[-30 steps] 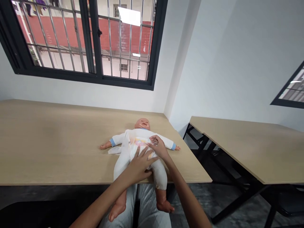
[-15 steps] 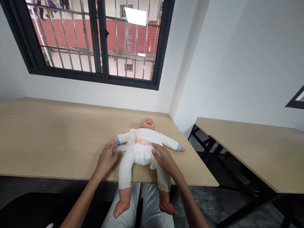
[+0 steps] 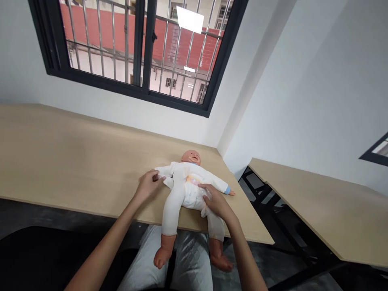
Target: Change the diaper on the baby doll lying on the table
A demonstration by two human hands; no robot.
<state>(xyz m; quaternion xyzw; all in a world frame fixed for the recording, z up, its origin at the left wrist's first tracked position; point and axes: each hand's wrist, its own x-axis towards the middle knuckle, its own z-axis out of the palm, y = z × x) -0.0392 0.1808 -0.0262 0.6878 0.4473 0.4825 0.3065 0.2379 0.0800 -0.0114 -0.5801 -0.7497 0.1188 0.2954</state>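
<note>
The person's grey-trousered lap (image 3: 184, 258) sits under the bare feet of a plastic baby doll in a white sleepsuit (image 3: 182, 190), which lies face up at the near edge of the pale wooden worktop (image 3: 75, 161). The right hand (image 3: 216, 202) rests flat, fingers spread, on its nappy. The left hand (image 3: 148, 186) pinches the doll's sleeve. Behind is a barred black-framed window (image 3: 142, 48).

Left hand (image 3: 147, 186) covers the near arm of the white-suited plastic baby doll (image 3: 185, 190); grip unclear. Right hand (image 3: 216, 201) hides the doll's hip. Both forearms cut off at bottom edge
</note>
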